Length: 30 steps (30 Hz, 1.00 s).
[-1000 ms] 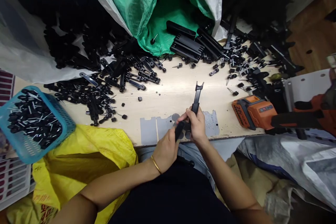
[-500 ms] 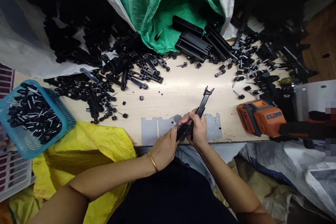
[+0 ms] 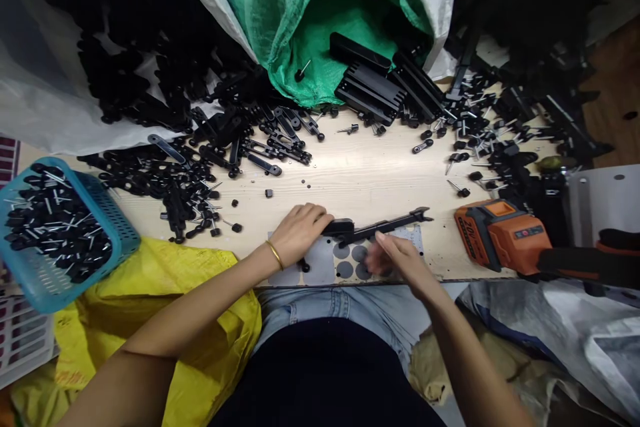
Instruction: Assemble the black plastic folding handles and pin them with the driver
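My left hand [image 3: 299, 235] is closed on the blunt end of a long black bracket arm [image 3: 380, 228], which lies nearly level above the table's front part. Its forked tip points right. My right hand [image 3: 400, 257] is just below the arm with thumb stretched out; its other fingers are blurred, and I see nothing held in them. Under the arm are a grey sheet [image 3: 320, 257] and several grey round pads [image 3: 344, 270]. A small black knob [image 3: 303, 265] shows beneath my left wrist.
A blue basket [image 3: 113, 227] of black-headed screws stands left, beside a yellow sack [image 3: 200, 267]. Black clips [image 3: 265, 163] pile up at the back left. A green sack [image 3: 300, 27] holds black grooved bars [image 3: 370, 93]. An orange cordless tool [image 3: 515, 230] lies right, near loose screws [image 3: 457, 187].
The bracket arm has swung from upright-slanting to nearly level, its fork now at the right. My left hand has moved left and up with it; my right hand has let go and dropped lower right.
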### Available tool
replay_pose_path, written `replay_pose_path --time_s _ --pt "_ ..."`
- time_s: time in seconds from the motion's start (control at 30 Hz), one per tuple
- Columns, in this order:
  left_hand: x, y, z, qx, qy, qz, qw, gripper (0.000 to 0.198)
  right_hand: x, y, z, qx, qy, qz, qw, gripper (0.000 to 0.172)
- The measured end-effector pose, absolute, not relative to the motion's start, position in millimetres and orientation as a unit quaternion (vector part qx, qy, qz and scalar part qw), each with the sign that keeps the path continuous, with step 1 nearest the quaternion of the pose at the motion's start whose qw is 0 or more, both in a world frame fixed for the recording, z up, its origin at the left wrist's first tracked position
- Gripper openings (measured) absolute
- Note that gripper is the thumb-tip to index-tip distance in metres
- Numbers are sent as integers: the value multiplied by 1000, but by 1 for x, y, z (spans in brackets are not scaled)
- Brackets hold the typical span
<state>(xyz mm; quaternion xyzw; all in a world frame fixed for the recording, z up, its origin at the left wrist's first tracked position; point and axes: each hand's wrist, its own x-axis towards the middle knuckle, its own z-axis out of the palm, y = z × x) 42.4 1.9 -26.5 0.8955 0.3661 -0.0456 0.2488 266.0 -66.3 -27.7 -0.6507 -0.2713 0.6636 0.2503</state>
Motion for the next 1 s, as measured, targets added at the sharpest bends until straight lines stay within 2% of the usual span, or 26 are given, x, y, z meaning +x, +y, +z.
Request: replay_pose_path --time_s 0.07,0.2,0.27,0.33,0.43,0.63,0.7,0.77,0.87,0.93,1.0 --pt "40 11 -27 909 353 -18 223 39 287 -67 -17 -677 -398 589 191 38" --pt "45 12 -34 913 321 36 250 42 286 -56 -11 -659 -653 306 215 20" --pt "49 10 -41 908 327 50 256 38 271 -48 -22 -597 -741 242 190 30" --pt "51 9 -48 904 336 59 256 35 258 -43 -37 -551 -787 221 166 37" --pt "50 9 -55 907 335 84 241 35 252 -42 -54 -525 -807 223 154 36" --pt "53 16 -60 920 309 138 198 34 282 -13 -44 -514 -786 313 143 33" --pt "61 20 -60 928 288 125 200 33 294 17 -41 -593 -744 268 154 32" --pt "71 22 -58 934 271 104 207 32 297 55 -44 -672 -698 171 178 35" --pt "83 21 -52 939 255 94 211 36 282 108 -55 -678 -709 84 178 35" --pt "82 20 -49 939 243 126 210 42 268 128 -62 -670 -720 58 168 27" --pt "70 22 -47 927 262 184 196 40 260 135 -66 -674 -717 51 170 24"
